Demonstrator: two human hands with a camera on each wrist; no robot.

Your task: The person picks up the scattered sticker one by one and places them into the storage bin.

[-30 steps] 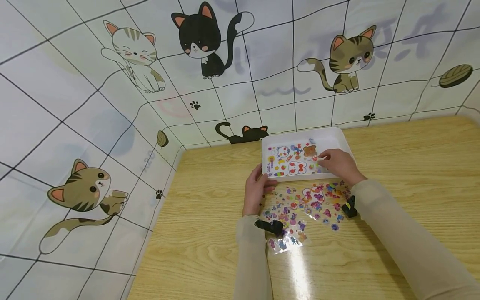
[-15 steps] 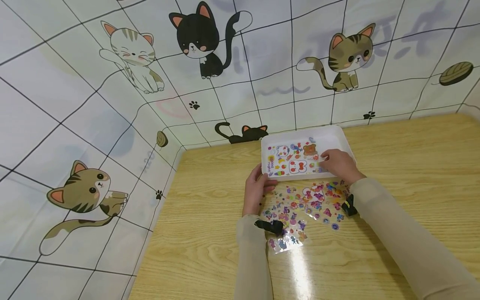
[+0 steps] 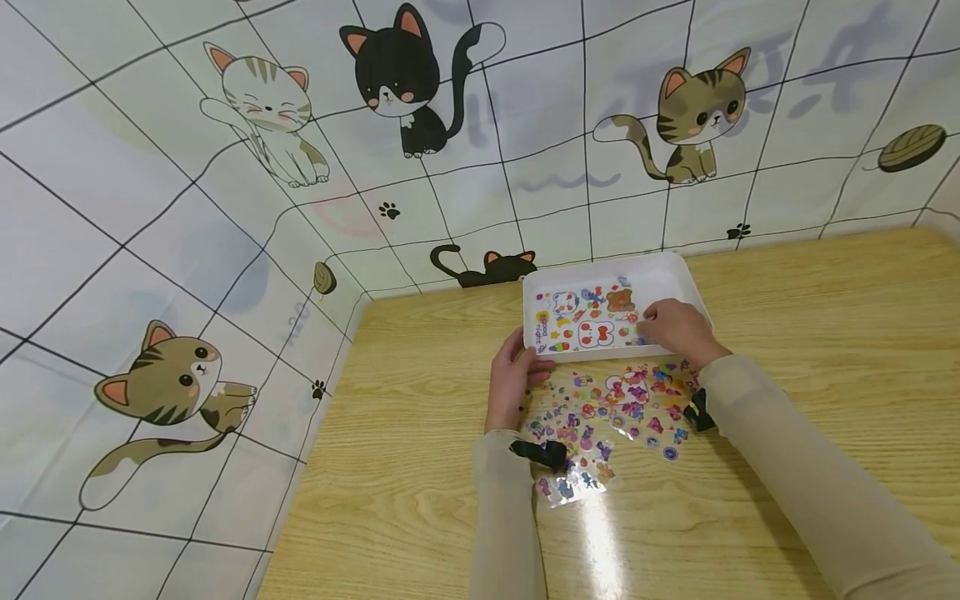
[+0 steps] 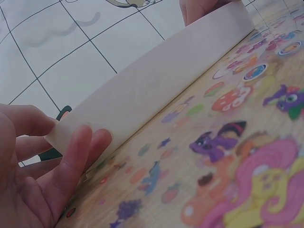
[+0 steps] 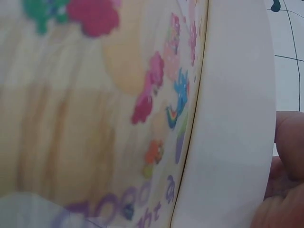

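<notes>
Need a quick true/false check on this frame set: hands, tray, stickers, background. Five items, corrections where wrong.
1. The left hand grips the white tray around its near-left corner. True.
2. Sticker sheets lie on the wooden table, on the near side of the tray. True.
3. The right hand rests on the bare table. False: it is over the tray's inside, toward the right.
4. The bear sticker in the tray is blue. False: it is brown.
5. The wall behind the table shows printed cats. True.
</notes>
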